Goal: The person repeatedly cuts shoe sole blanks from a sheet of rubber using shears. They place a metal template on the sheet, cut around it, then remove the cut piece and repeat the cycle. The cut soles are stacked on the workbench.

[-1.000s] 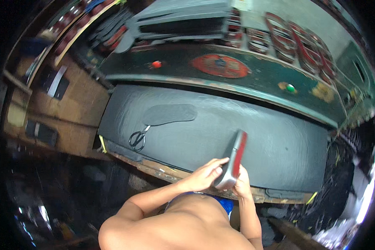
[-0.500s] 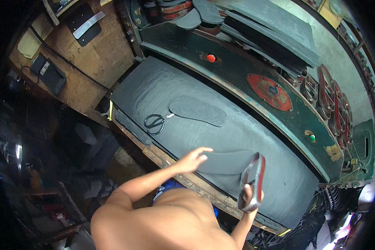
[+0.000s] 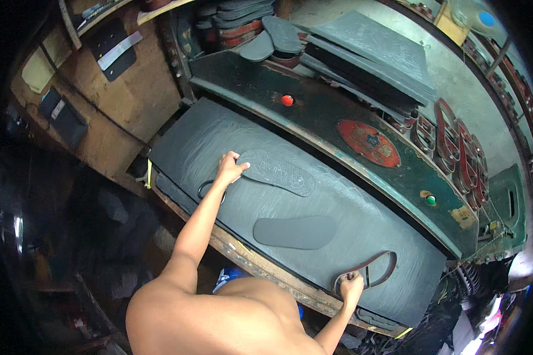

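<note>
A sole-shaped cutting die with a dark red rim rests on the grey board at the right. My right hand is closed on its near end. At the far left my left hand grips the left end of a grey shoe sole, which shows pale scuff marks. Under my left forearm lies a pair of scissors; only part of its black handles shows. A second, smooth grey sole lies flat on the board between my hands.
Behind the board runs a dark green machine beam with a red button and a green button. Stacked grey sheets sit on top. Several more dies stand at the right. A wooden edge borders the near side.
My left hand has moved from beside the smooth sole up to the scuffed one. My right hand has lowered the die onto the board, off the smooth sole.
</note>
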The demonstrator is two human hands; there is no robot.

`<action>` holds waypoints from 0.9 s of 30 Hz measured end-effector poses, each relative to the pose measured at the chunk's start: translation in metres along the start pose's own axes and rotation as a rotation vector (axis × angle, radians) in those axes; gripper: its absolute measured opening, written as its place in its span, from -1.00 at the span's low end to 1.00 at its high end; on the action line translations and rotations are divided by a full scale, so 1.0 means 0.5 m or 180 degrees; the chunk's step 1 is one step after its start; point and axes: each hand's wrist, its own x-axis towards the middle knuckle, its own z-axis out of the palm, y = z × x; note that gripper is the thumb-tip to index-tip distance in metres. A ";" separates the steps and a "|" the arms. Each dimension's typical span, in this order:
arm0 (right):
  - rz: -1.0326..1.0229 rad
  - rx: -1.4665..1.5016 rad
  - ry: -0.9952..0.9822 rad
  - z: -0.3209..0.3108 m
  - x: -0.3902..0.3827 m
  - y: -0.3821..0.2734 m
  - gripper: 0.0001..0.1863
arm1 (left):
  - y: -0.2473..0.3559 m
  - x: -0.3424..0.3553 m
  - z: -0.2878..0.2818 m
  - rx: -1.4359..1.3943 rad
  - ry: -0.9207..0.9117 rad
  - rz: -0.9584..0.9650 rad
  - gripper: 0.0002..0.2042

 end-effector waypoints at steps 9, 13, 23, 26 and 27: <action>0.0208 -0.0389 0.0247 0.049 -0.003 -0.004 -0.70 | 0.343 -0.116 -0.250 -0.2416 0.0323 0.2799 -0.64; 0.0369 -0.0436 0.0131 0.045 0.000 -0.010 -0.71 | 0.439 -0.112 -0.146 -0.2188 -0.1764 0.2697 -0.50; 0.0172 -0.0415 0.0305 0.040 -0.010 -0.020 -0.76 | 0.218 -0.210 0.152 0.1061 -0.2892 0.2450 0.12; 0.0162 -0.0384 0.0362 0.041 -0.010 -0.021 -0.77 | 0.155 -0.247 0.097 0.1330 -0.2352 0.2479 0.20; 0.0183 -0.0386 0.0338 0.042 -0.010 -0.022 -0.77 | 0.142 -0.263 0.081 0.1428 -0.2421 0.2422 0.21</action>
